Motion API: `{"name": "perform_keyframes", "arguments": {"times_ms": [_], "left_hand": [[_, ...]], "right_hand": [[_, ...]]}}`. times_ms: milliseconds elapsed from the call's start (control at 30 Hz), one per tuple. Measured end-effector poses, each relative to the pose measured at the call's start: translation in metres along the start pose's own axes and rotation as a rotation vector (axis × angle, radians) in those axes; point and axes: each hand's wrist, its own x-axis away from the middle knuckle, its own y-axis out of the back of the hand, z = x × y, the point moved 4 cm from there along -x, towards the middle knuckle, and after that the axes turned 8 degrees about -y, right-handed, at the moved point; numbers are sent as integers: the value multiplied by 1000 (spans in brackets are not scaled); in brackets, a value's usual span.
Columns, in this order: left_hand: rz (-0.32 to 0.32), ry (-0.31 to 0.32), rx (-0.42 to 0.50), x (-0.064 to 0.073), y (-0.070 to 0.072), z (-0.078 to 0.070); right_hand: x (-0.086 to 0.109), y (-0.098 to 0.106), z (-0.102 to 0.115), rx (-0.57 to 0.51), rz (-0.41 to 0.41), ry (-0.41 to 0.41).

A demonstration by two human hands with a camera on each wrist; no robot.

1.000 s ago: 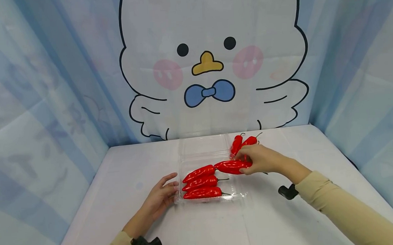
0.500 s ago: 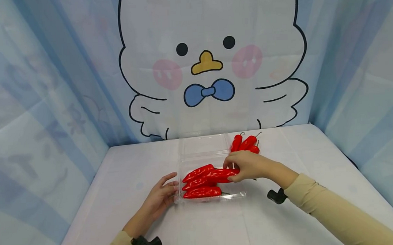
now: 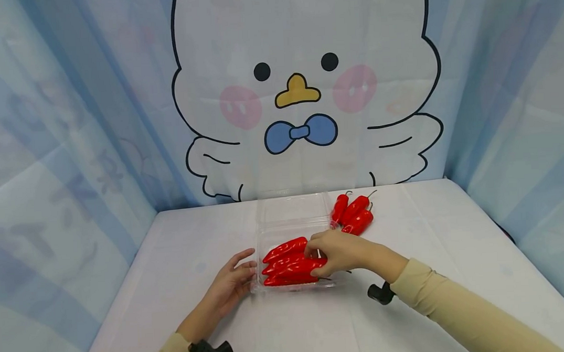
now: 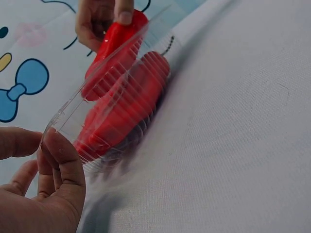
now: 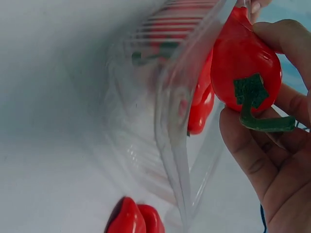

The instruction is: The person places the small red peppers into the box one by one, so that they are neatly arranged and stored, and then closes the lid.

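Note:
My right hand (image 3: 339, 252) pinches a glossy red chili pepper (image 5: 243, 63) with a green stem, between thumb and fingers. That pepper lies just over the others in an open clear plastic box (image 5: 170, 136); the right wrist view has it at the box's rim. Inside the box, red peppers (image 3: 285, 249) lie side by side, tips to the left, partly covered by the held one. At the box's left side my left hand (image 3: 232, 283) holds the rim, its thumb and curled fingers on either side of the clear wall in the left wrist view.
Three more red peppers (image 3: 356, 212) lie on the white table (image 3: 172, 265) behind the right hand, beside the box. The box's clear lid (image 3: 293, 209) is folded back towards the cartoon-printed curtain (image 3: 305, 164).
My right hand has carried the pepper left and towards the front, from the box's right side to over the peppers in it. My left hand has stayed at the box.

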Motion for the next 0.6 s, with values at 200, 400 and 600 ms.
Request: {"name": "perform_keyframes", "arguments": {"times_ms": [200,400,600], "left_hand": [[-9,-5,5,-2,0,1],[-12,-8,15,-2,-1,3],[-23,-14,13,-2,-1,4]], "right_hand": [[-6,-7,10,17,-8,20],[-10,-17,17,22,-29,58],[-12,-22,19,24,-74,79]]}}
